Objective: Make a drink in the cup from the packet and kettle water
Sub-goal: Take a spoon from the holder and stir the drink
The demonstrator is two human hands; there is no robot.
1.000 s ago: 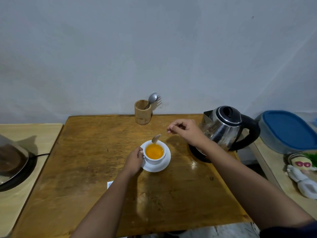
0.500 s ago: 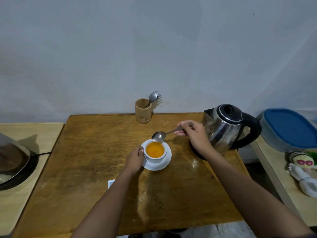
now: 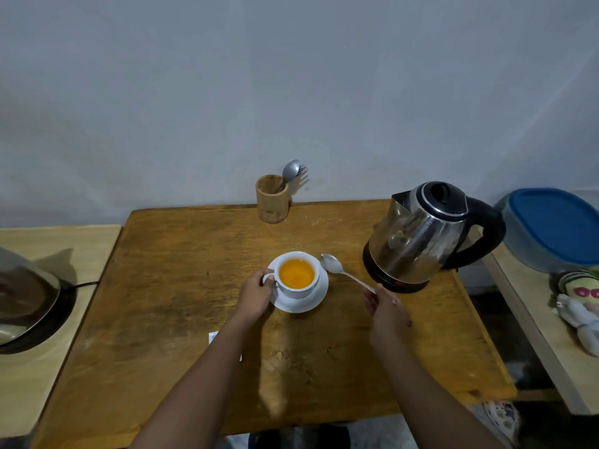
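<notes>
So the cup (image 3: 296,273) is my landmark here. It sits on a white saucer (image 3: 319,294) about mid-table (image 3: 168,286), full of a bright orange drink, so by my read the packet and kettle water parts are done and we're at the tail end.

Left hand (image 3: 256,294) is right against the cup's left side, fingers curled around the handle, pinching it. Right hand (image 3: 385,311) is off to the cup's right and a bit nearer the camera, fingertips pinched on the very end of the spoon (image 3: 340,270) handle. The spoon's long axis runs diagonally: bowl up close to the cup's right rim, just beside the saucer edge, handle trailing away toward the right hand. Can't tell if the bowl is resting on the wood or hovering a hair above it.

That diagonal is what matters, I think. The next move looks like either letting the spoon go or lifting the cup, and the left hand is already on the cup, so it's clearly the nearer one.

The kettle (image 3: 424,234) stands to the cup's right, well apart. The wooden utensil holder (image 3: 271,199) is behind the cup by the wall. A sliver of white packet (image 3: 212,337) peeks out from under the left forearm, nearer the camera than the cup.

No readable brand or writing anywhere; the packet is mostly hidden.
</notes>
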